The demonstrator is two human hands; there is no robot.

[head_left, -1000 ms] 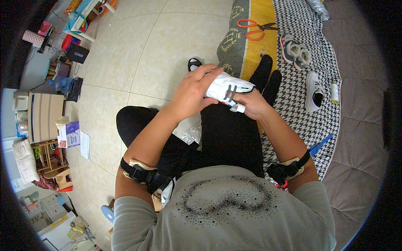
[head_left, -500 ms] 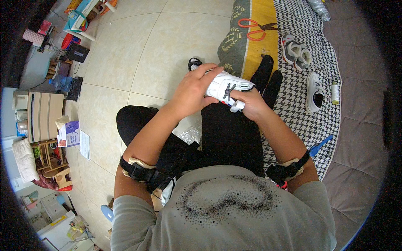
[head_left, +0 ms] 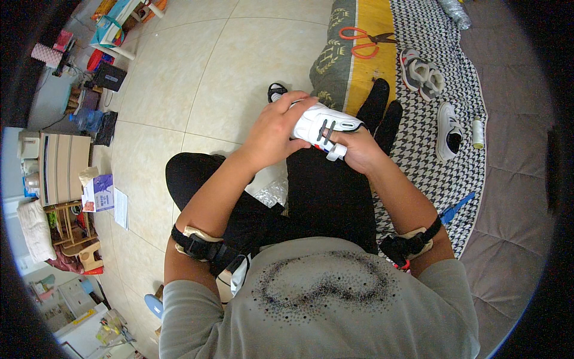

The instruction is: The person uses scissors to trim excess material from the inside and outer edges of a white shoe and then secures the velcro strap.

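Note:
Both my hands hold a white shoe [head_left: 326, 118] with dark laces and a small white strap with red and blue beside it, above my lap. My left hand [head_left: 270, 133] wraps over the toe end, fingers on top and thumb along the near side. At the opening end, my right hand [head_left: 362, 152] grips the shoe, its thumb near the laces and the other fingers hidden beneath. Two dark lace bars [head_left: 326, 131] lie side by side across the upper. Just past the shoe are two long black pieces [head_left: 375, 102] whose kind I cannot make out.
On the houndstooth cloth [head_left: 418, 36] to the right lie orange-handled scissors [head_left: 359, 43], grey-white shoes [head_left: 421, 75], another white shoe [head_left: 446, 128], a white thread spool [head_left: 478, 134] and a blue strap [head_left: 457, 208]. A purple-white box [head_left: 100, 192] stands on the tiled floor at left.
The laces, which looked crossed before, now show as two nearly parallel bars. The shoe has shifted and turned slightly; both hands keep nearly the same hold.

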